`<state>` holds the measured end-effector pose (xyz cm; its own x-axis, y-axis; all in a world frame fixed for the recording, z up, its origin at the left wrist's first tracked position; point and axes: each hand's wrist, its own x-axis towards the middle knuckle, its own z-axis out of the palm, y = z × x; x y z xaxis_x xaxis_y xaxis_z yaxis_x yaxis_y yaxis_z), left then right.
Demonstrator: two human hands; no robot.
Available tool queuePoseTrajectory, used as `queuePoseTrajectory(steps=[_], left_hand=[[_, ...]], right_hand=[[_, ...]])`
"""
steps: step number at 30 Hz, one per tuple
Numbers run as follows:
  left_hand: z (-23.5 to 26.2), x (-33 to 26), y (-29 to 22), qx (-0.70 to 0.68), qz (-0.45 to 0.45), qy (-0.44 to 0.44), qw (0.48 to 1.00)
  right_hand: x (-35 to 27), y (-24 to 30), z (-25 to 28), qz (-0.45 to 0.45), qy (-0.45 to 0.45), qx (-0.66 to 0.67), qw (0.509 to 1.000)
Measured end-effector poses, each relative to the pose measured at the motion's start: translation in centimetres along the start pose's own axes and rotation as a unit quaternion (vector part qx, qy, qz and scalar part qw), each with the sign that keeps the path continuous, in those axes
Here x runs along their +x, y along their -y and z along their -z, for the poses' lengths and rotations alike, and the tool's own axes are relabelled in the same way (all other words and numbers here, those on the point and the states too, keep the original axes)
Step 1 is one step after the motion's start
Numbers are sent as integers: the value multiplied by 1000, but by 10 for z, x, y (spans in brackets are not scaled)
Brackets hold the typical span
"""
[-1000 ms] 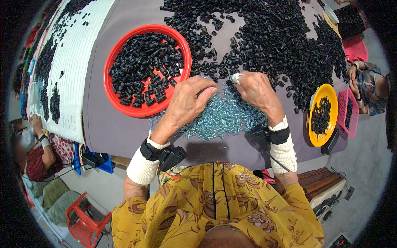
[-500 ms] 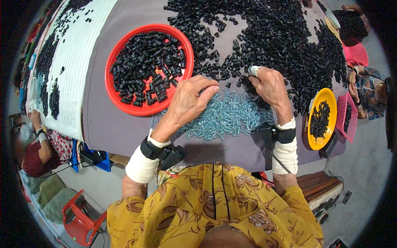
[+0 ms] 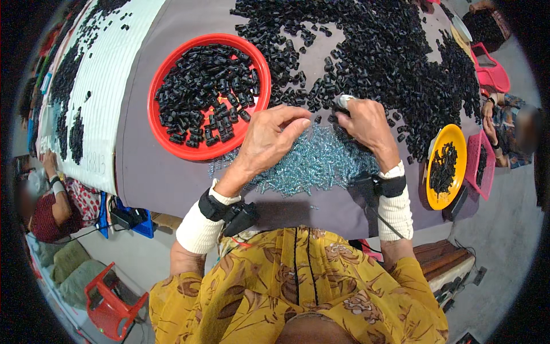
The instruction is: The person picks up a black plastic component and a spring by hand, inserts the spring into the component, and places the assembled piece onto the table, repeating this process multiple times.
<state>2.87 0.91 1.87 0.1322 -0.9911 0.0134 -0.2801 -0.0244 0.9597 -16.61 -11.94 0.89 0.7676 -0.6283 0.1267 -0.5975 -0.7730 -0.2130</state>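
"Silvery springs [image 3: 309, 166]: where?"
"Heaped on the table [image 3: 143, 183], black pieces [image 3: 384, 63] beyond."
"What's changed?"
"Right hand [image 3: 366, 124] sits closer to left hand [image 3: 266, 139]; both curl inward. What they hold, I can't tell."

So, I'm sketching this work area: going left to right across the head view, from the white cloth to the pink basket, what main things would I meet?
White cloth → round red tray → left hand → right hand → yellow plate → pink basket.
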Motion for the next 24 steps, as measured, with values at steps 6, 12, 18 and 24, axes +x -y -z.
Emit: queuePoseTrajectory(steps=[6,12,18,24], left_hand=[[-15,8,4,-129,18,-8,991],[-20,15,-10,-223,21,-41,974],[-10,16,0,-281,64,-40,957],[-1,14,1,-341,90,-94,931]], right_hand=[[-1,18,23,-39,-23,318,947],[13,30,23,-65,0,439,896],[5,19,18,-54,-32,334,940],[-5,18,3,34,12,184,982]])
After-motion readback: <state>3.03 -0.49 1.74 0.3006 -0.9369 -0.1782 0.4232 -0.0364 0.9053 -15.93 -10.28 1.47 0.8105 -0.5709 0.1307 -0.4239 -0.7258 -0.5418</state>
